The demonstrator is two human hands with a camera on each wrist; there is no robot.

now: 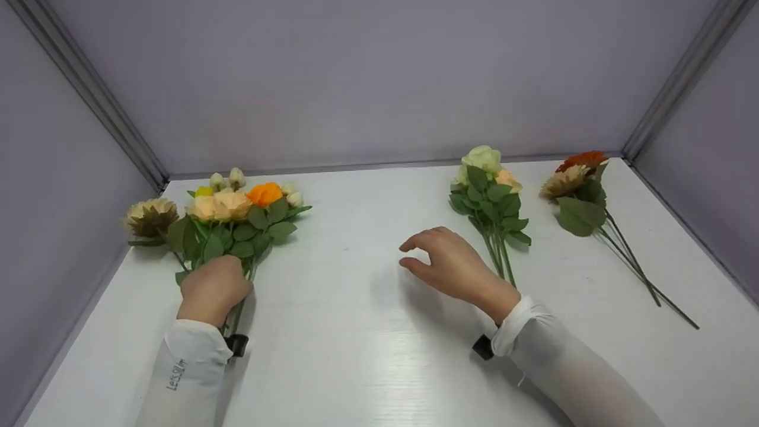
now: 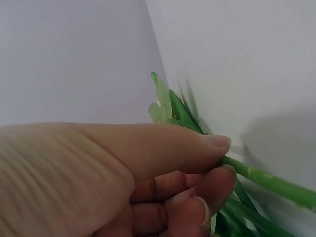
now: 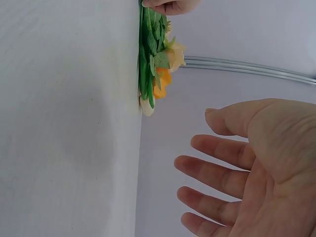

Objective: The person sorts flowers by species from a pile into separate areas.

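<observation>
At the left of the table, my left hand (image 1: pixel 214 287) is low among the stems of a pile of artificial flowers. The left wrist view shows its thumb and forefinger pinching a green flower stem (image 2: pixel 269 182); more stems lie below it. Which bloom this stem carries is hidden. The pile has peach blooms (image 1: pixel 222 206), an orange bloom (image 1: pixel 265 194), pale buds (image 1: pixel 236 178) and a beige flower (image 1: pixel 151 219) at its left side. My right hand (image 1: pixel 453 270) hovers over the table with fingers apart and loosely bent, holding nothing.
Beyond my right forearm lies a bunch of pale green and peach flowers (image 1: pixel 485 196). Farther right are a beige flower (image 1: pixel 564 181) and a rust-red flower (image 1: pixel 584 160) with long crossed stems. Grey panels (image 1: pixel 379 89) enclose the white table (image 1: pixel 350 332) at the back and sides.
</observation>
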